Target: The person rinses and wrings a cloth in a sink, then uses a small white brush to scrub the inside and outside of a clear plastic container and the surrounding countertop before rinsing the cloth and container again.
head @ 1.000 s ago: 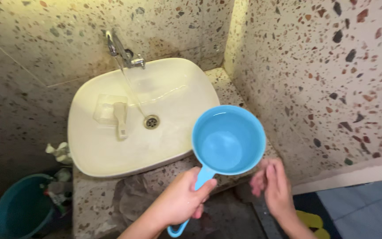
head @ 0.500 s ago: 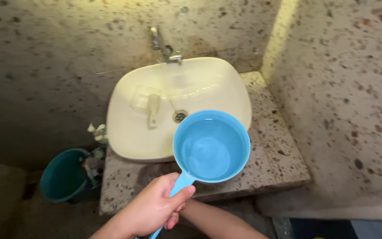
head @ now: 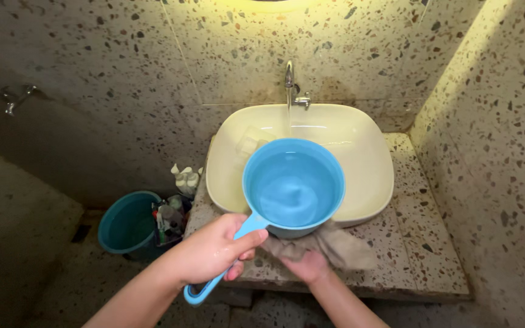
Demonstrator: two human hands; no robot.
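My left hand (head: 211, 250) grips the handle of a light blue plastic water dipper (head: 293, 185) filled with water, held level over the front rim of a cream wash basin (head: 369, 167). Below the dipper my right hand (head: 306, 265) is closed on a grey-brown cloth (head: 341, 248) that lies on the speckled stone counter (head: 423, 243). A metal tap (head: 289, 82) at the back of the basin runs a thin stream of water. A clear soap dish (head: 247, 143) shows in the basin, partly hidden by the dipper.
A teal bucket (head: 127, 223) stands on the floor to the left of the counter, with several bottles and small items (head: 174, 212) beside it. Terrazzo walls close in behind and on the right. Another wall tap (head: 13, 100) is at far left.
The view has pulled back and up. The dipper moved slightly toward the basin's centre. My right hand came up from under the counter edge and took hold of the cloth.
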